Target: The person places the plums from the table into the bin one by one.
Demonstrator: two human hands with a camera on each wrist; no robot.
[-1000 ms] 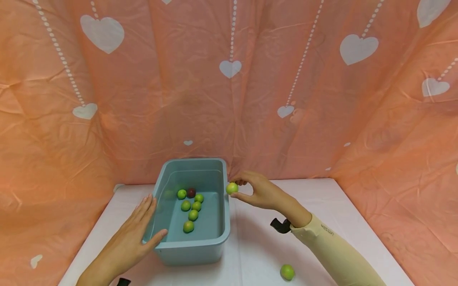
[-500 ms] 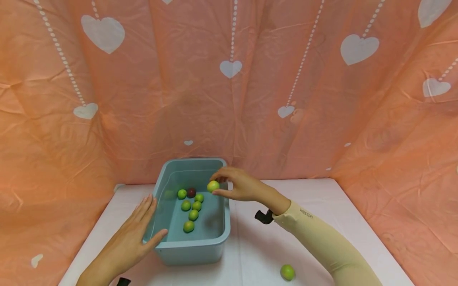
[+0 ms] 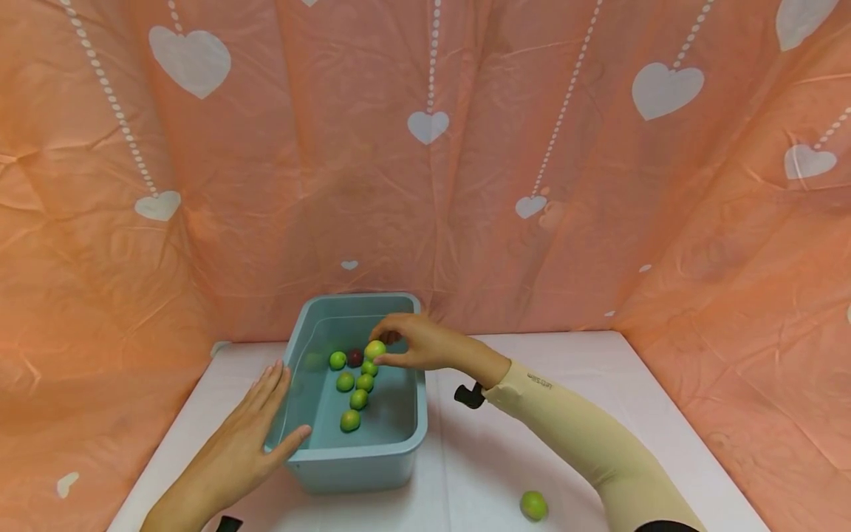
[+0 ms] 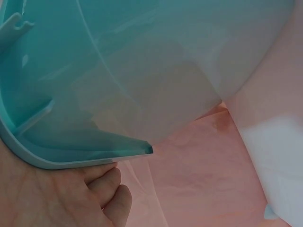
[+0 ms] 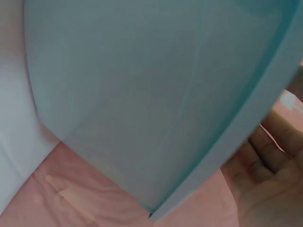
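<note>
A blue-grey plastic basin (image 3: 359, 451) stands on the table, with several green limes (image 3: 350, 420) and one dark red round fruit (image 3: 355, 358) on its floor. Over the basin my right hand (image 3: 419, 341) pinches a yellowish-green lime (image 3: 375, 350) between thumb and fingers. In the right wrist view the basin's wall hides that lime, and part of the right hand (image 5: 270, 175) shows past the rim. My left hand (image 3: 242, 436) rests on the basin's left rim, fingers straight and thumb over the near corner. The left wrist view shows this hand (image 4: 61, 196) under the rim (image 4: 61, 165).
Another green lime (image 3: 534, 505) lies on the white tabletop (image 3: 479, 458) near the front, right of the basin. An orange-pink curtain (image 3: 425, 199) with white hearts encloses the back and sides. A black wrist mount (image 3: 469, 396) hangs below the right wrist.
My right hand has carried the lime leftward from the basin's right rim to over the fruit inside. The left hand has stayed in place on the rim.
</note>
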